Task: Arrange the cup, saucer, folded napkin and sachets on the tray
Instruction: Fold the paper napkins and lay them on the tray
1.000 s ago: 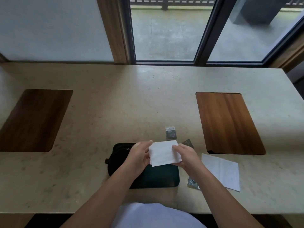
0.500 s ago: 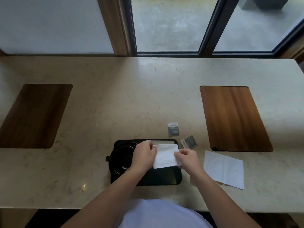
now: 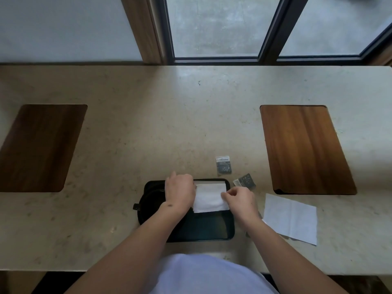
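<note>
a second ago i hold the folded napkin (image 3: pixel 210 197) up in the air between both hands, above the tray (image 3: pixel 203 228). now it is down, lying on the far right part of the tray, its far edge close to the tray's far rim. so i judge the napkin step is nearly finished; only the letting go and maybe a small straightening is left.

my left hand (image 3: pixel 179 193) rests on the left edge of the napkin, palm down, and covers much of the dark round shape beside it. its fingers are curled under and hidden from me, so i cannot tell if they grip the paper or only press it. my right hand (image 3: pixel 240 199) is at the right edge, thumb and first finger pinched together on the napkin's border.

the dark round shape (image 3: pixel 151 200) on the left part of the tray, with a small handle sticking out to the left, is i think the cup on its saucer, but all is black on black and i cannot separate them.

now the count. one tray. one folded napkin on it. one more napkin (image 3: pixel 291 218), opened flat, on the counter (image 3: pixel 169 124) right of the tray. two sachets i can see clearly, both off the tray: one (image 3: pixel 223 165) beyond its far right corner, one (image 3: pixel 245 182) just beside that corner. something grey shows under my right forearm, too hidden to name. two wooden boards, the left board (image 3: pixel 40 145) and the right board (image 3: pixel 305 147), are set in the counter.
</note>
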